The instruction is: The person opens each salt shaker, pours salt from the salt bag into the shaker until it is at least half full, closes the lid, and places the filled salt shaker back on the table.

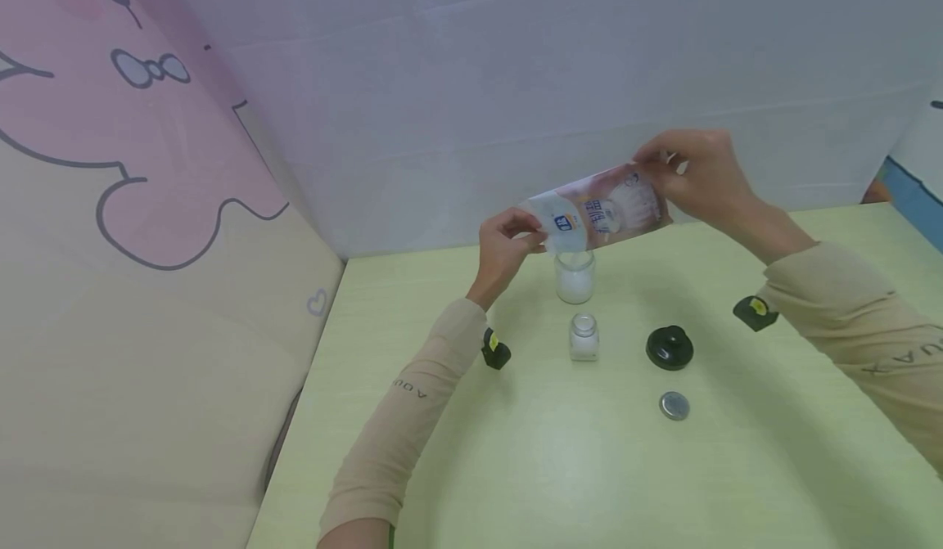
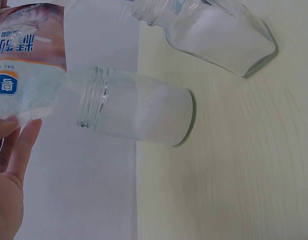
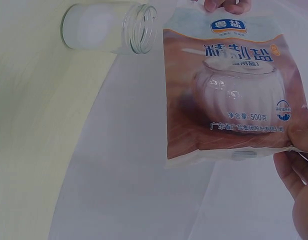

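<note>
Both hands hold a salt bag (image 1: 607,205), brown and pale with blue printed characters, stretched on a slant above the back of the table. The left hand (image 1: 504,242) pinches its pale, see-through end between thumb and fingers. At the other end, the right hand (image 1: 703,168) grips a corner, thumb over the brown print in the right wrist view. Just under the bag's pale end stands a round glass jar (image 1: 575,285), uncovered and partly filled with white grains. A smaller squarish glass jar (image 1: 584,340), also uncovered with white contents, stands nearer the front.
A black knobbed lid (image 1: 669,348) lies to the right of the small jar, with a silver screw cap (image 1: 674,406) in front of it. A pale curtain (image 1: 457,140) hangs along the table's back edge. A printed pink-and-cream cloth (image 1: 162,303) borders the left side.
</note>
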The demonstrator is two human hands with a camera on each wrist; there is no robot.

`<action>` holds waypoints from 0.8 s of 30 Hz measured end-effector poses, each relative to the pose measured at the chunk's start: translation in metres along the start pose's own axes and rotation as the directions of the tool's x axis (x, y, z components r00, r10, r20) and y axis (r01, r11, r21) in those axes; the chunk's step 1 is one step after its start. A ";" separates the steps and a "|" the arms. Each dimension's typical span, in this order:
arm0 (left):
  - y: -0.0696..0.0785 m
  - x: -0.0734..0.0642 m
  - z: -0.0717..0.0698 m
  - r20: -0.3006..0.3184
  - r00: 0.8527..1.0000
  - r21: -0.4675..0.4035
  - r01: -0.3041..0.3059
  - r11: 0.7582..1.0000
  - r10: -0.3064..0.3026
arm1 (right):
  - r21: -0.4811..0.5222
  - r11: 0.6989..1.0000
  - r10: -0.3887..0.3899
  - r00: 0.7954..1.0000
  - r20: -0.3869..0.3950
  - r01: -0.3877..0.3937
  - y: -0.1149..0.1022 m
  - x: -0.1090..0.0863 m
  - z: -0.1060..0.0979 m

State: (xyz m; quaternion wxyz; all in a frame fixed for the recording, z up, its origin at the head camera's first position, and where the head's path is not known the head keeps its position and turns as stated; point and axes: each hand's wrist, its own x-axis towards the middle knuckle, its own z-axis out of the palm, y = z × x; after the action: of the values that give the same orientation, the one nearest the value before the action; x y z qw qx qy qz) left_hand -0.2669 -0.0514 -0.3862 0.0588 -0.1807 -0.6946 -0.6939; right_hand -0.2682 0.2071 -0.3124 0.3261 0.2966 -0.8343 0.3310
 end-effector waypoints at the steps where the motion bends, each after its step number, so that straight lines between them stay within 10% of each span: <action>1: 0.000 0.000 0.000 0.001 1.000 -0.001 0.001 1.000 -0.001 | 0.000 1.000 0.000 1.000 0.001 0.000 0.000 0.000 0.000; 24: -0.001 -0.001 0.001 -0.015 1.000 -0.013 0.005 1.000 -0.006 | -0.016 1.000 -0.011 1.000 0.002 0.011 -0.003 0.002 0.000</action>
State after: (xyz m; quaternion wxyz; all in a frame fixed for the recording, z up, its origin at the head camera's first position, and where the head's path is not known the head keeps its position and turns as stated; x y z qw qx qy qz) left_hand -0.2663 -0.0505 -0.3873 0.0609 -0.1740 -0.6900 -0.6999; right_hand -0.2671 0.2050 -0.3103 0.3297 0.2990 -0.8355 0.3221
